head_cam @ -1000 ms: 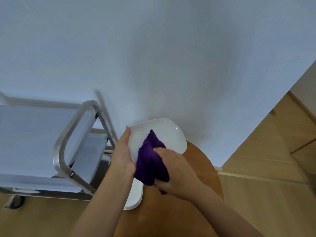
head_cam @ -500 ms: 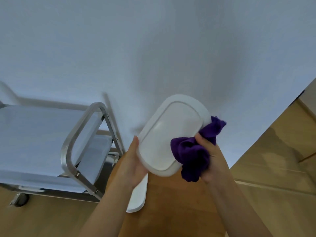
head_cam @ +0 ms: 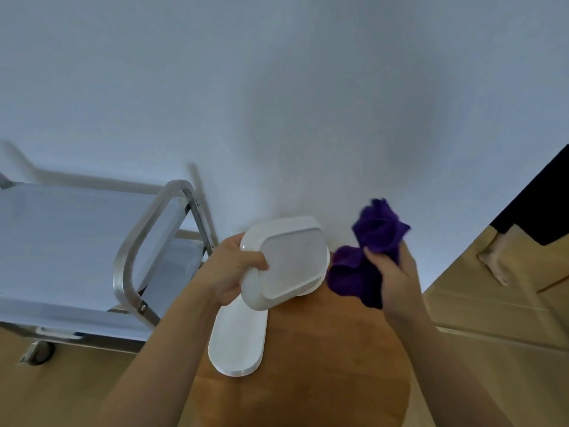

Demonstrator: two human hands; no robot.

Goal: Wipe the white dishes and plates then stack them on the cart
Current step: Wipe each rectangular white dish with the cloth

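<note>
Curling tight, left hand (head_cam: 234,271) grips the white dish (head_cam: 289,266); right hand (head_cam: 392,272) clutches the purple cloth (head_cam: 363,260).

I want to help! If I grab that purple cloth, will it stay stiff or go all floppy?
Probably floppy: the purple cloth bunches and droops around the right hand. It looks soft and light, and likely won't break if dropped.

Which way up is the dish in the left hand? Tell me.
Upside down and tilted: the dish shows its flat underside with the raised foot ring toward the camera, gripped by the left hand.
</note>
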